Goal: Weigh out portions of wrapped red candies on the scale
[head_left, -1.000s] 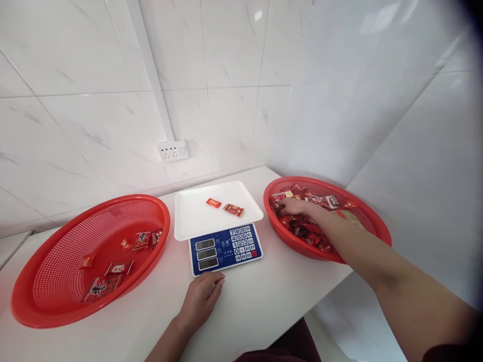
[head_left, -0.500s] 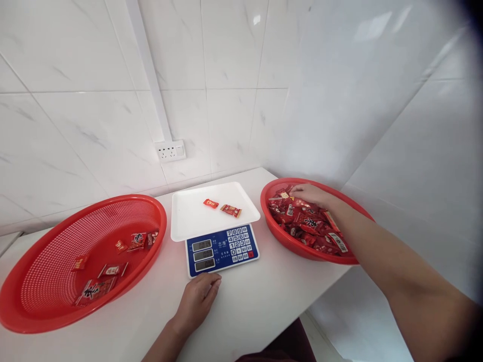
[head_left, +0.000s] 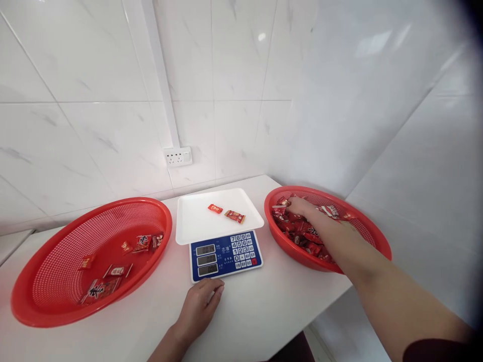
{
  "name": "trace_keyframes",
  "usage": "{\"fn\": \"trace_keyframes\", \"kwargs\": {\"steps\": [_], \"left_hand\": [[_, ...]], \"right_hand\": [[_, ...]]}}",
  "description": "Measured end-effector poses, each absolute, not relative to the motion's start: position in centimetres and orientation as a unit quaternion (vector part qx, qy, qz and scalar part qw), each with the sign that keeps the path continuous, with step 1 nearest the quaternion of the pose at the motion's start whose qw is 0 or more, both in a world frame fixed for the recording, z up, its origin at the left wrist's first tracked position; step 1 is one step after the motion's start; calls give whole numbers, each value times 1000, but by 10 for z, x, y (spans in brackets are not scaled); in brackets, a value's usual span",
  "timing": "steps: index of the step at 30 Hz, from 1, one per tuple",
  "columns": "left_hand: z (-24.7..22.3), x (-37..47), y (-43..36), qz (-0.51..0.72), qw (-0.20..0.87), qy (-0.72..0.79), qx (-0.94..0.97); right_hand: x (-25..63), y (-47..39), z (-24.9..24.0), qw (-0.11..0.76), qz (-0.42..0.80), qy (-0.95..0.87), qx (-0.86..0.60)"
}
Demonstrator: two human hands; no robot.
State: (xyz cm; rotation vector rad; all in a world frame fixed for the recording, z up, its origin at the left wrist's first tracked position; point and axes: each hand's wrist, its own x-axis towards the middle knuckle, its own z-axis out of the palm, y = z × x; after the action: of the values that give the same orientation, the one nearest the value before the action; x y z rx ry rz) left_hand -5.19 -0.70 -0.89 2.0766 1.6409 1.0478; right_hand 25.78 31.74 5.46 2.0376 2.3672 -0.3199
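My right hand (head_left: 299, 206) reaches into the red plastic basket (head_left: 281, 242) on the right, its fingers hidden among many small red snack packets (head_left: 311, 247). On the table just in front of a blue and white digital scale (head_left: 225, 254) rests my left hand (head_left: 200, 305), fingers curled in and nothing visible in them. The scale's white tray (head_left: 194, 216) carries a small red packet (head_left: 215, 208) and a longer red packet with gold ends (head_left: 235, 216). The digits on the displays are faint.
To the left stands another red mesh basket (head_left: 41, 319) with several packets, among them a larger clear-and-red one (head_left: 100, 290). A wall socket (head_left: 178, 157) sits behind the scale. Tiled walls bound the white table (head_left: 241, 306) at the back and right.
My right hand has pushed deeper into the packets, shifting some of them. The view has tilted and moved slightly left. My left hand stays by the scale.
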Motion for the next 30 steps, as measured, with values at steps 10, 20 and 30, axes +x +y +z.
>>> {"fn": "trace_keyframes", "kwargs": {"steps": [10, 20, 30], "left_hand": [[-8, -52, -7, 360, 150, 563, 729], [-6, -50, -9, 345, 168, 571, 726], [-6, -49, -10, 346, 161, 562, 733]], "right_hand": [[265, 310, 83, -128, -152, 717, 668], [235, 280, 106, -222, -382, 686, 577], [112, 226, 128, -123, -432, 791, 415]]}}
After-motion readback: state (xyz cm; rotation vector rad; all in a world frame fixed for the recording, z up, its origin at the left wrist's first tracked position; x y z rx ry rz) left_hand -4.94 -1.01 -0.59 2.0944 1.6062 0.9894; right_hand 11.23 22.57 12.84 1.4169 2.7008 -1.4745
